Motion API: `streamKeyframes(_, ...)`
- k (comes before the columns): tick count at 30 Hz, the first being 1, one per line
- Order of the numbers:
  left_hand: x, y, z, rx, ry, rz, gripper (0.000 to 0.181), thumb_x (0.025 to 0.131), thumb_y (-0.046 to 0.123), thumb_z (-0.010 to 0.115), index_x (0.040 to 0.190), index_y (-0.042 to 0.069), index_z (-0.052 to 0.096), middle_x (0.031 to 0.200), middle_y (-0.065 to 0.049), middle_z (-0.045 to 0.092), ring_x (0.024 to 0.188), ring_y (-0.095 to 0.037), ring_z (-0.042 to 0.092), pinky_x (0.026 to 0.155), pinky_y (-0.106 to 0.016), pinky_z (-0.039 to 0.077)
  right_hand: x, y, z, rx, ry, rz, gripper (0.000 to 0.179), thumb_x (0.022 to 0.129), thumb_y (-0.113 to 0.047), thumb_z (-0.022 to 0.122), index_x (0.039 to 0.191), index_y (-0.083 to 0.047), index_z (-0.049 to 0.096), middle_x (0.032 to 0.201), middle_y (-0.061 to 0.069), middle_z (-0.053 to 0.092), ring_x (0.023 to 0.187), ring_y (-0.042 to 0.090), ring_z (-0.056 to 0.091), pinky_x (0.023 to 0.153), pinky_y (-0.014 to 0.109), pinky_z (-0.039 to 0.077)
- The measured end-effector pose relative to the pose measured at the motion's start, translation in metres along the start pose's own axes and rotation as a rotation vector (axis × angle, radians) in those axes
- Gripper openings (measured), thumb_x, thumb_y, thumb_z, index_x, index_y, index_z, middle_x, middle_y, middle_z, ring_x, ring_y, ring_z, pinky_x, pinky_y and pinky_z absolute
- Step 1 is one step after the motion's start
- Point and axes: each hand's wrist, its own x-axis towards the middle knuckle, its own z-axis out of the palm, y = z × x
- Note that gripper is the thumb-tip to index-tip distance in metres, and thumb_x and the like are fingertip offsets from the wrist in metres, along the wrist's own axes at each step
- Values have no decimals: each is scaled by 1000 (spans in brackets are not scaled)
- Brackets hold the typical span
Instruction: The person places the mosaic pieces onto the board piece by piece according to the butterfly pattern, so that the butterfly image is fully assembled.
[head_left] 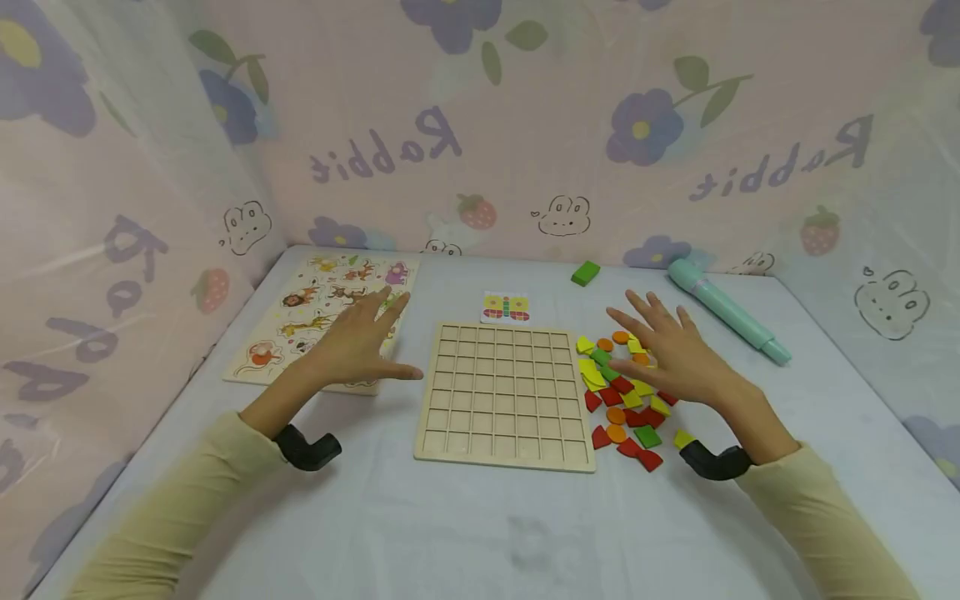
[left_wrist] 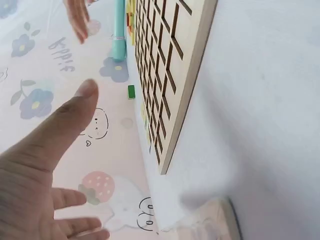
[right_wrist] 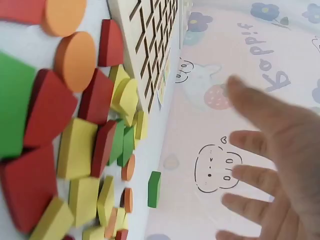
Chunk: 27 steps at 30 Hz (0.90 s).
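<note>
A wooden grid board (head_left: 504,396) with square recesses lies in the middle of the table. My left hand (head_left: 362,340) hovers with spread fingers between it and an animal puzzle board (head_left: 300,312), holding nothing. Over the pile of coloured pieces at the board's right hangs my right hand (head_left: 671,354), fingers apart and also holding nothing. Red pieces (right_wrist: 52,107), yellow pieces (right_wrist: 77,147), orange discs (right_wrist: 75,61) and green pieces (head_left: 647,437) make up that pile. Just behind the grid board lies a small card (head_left: 506,307) with a butterfly pattern.
A mint-green, microphone-shaped object (head_left: 727,310) lies at the back right. One green block (head_left: 586,273) sits apart near the back edge. Printed curtains (head_left: 495,150) enclose the back and sides of the white table (head_left: 375,533).
</note>
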Motion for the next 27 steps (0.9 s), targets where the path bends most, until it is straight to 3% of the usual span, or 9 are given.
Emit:
streamKeyframes(4,7,0,12,-161,-17,81,117,65,56,78,150,8,14,153,-19,11,139,-38,15,108,-55,22,12,1,6,56,13,-64,60,85,-32,68,137,-11,46,147,18,30,132,42,27,103,63,24)
streamKeyframes(8,15,2,25,-256,-67,151,115,63,47,83,148,3,19,152,-17,15,139,-33,15,110,-51,22,29,6,15,124,22,-114,40,85,-15,69,122,-5,60,129,18,51,119,38,45,95,56,40)
streamKeyframes(14,25,4,42,-287,-158,198,119,60,47,85,146,-3,20,152,-19,16,139,-33,16,111,-46,21,53,15,32,217,4,-140,30,85,-2,65,116,-2,63,116,14,60,106,33,55,90,51,46)
streamKeyframes(19,30,5,51,-312,-213,202,119,60,46,85,145,-5,20,151,-19,15,140,-31,15,112,-43,20,64,18,40,273,-63,-84,30,86,0,64,116,-1,63,116,15,61,105,33,55,89,51,46)
streamKeyframes(27,31,3,57,-340,-230,203,120,61,44,85,146,-4,16,153,-17,9,141,-31,11,112,-44,20,68,23,46,340,-75,-64,27,87,0,62,114,2,63,111,17,62,102,32,56,88,49,47)
